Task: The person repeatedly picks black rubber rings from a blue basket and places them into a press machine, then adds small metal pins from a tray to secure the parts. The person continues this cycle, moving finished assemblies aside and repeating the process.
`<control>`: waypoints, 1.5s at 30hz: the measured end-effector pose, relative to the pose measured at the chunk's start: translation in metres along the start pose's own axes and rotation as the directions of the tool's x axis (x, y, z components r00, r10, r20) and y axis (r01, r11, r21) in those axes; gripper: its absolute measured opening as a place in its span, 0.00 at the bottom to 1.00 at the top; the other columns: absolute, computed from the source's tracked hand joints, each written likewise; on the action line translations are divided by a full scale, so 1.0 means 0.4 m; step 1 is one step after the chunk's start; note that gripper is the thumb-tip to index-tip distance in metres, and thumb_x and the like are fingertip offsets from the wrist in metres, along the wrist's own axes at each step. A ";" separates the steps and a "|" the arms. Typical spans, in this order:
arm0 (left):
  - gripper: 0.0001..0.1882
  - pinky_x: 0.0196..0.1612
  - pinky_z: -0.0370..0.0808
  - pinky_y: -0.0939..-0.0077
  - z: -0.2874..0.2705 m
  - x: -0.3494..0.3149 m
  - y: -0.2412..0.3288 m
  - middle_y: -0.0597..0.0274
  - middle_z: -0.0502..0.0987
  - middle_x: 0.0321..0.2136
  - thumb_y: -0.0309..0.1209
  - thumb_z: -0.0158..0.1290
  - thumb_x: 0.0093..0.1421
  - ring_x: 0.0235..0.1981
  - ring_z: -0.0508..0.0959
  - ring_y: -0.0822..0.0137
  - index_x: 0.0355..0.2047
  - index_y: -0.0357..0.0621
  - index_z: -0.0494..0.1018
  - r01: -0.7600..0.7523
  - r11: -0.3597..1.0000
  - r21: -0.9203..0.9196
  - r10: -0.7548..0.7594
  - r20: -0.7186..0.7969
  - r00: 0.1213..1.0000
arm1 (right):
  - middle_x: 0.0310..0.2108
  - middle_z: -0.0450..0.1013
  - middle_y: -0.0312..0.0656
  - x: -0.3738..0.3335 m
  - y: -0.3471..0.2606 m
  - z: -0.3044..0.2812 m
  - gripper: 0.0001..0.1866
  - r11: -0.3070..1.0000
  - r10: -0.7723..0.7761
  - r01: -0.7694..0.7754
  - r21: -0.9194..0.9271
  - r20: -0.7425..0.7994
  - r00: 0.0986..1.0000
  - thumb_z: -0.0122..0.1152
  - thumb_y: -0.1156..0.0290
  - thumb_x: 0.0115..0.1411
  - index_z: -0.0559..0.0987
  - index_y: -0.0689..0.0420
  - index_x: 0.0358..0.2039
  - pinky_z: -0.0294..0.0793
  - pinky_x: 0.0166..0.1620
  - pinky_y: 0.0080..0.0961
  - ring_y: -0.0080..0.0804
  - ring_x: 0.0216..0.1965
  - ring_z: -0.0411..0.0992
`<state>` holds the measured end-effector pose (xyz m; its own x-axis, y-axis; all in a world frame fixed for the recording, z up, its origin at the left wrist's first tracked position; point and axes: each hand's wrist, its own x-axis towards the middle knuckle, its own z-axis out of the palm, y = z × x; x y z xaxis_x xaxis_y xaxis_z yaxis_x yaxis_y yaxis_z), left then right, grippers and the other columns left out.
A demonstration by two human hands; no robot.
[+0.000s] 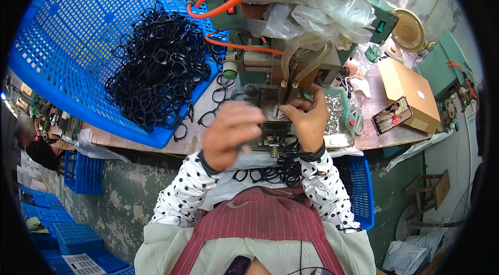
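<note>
My right hand (311,119) is at the work spot of a green bench machine (270,62), thumb and fingers pinched together by its metal fixture (271,106). Whatever sits between those fingertips is too small to make out. Just left of the fixture, my left hand (231,132) is smeared by motion, and its fingers and any content cannot be read. Below both hands, several black eyeglass frames (275,172) lie over my lap at the table edge. A large heap of black eyeglass frames (161,67) fills part of a tilted blue basket (67,85) on the left.
Right of the machine sits a green tray of small metal parts (335,111), with scissors (355,122) beside it. Farther right, a phone (392,115) leans on a cardboard box (408,93). Orange air hoses (228,4) and clear plastic bags (322,17) hang across the machine's top.
</note>
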<state>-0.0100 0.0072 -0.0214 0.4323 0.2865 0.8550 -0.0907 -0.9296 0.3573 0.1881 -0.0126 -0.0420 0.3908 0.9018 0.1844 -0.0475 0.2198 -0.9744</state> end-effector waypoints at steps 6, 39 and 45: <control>0.14 0.57 0.66 0.48 0.119 -0.028 0.012 0.53 0.75 0.49 0.25 0.55 0.55 0.53 0.74 0.51 0.44 0.46 0.77 -0.108 0.981 -0.159 0.151 0.293 0.944 | 0.32 0.78 0.42 0.044 0.035 -0.103 0.27 0.981 -0.113 0.102 -0.165 -0.062 0.992 0.65 0.81 0.50 0.68 0.60 0.51 0.72 0.35 0.17 0.22 0.31 0.74; 0.11 0.40 0.71 0.65 0.033 -0.319 -0.329 0.53 0.74 0.35 0.32 0.56 0.58 0.37 0.73 0.56 0.40 0.42 0.77 0.711 0.378 0.592 -0.642 -0.386 0.663 | 0.26 0.75 0.37 0.065 0.282 -0.328 0.05 0.470 -0.490 0.123 -0.874 -0.143 0.860 0.64 0.69 0.54 0.79 0.49 0.32 0.65 0.38 0.36 0.39 0.31 0.72; 0.11 0.45 0.69 0.60 0.043 -0.367 -0.361 0.54 0.75 0.38 0.35 0.59 0.54 0.41 0.72 0.52 0.36 0.46 0.79 0.821 0.429 0.377 -0.693 -0.445 0.567 | 0.26 0.75 0.37 0.063 0.271 -0.327 0.07 0.416 -0.494 0.166 -0.894 -0.069 0.867 0.63 0.71 0.54 0.77 0.48 0.34 0.65 0.37 0.37 0.40 0.31 0.72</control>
<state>-0.0450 0.0954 -0.2048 -0.0912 0.9102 0.4041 0.6542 -0.2511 0.7134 0.3128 -0.0148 -0.1600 0.4255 0.6472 0.6326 0.8671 -0.0916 -0.4896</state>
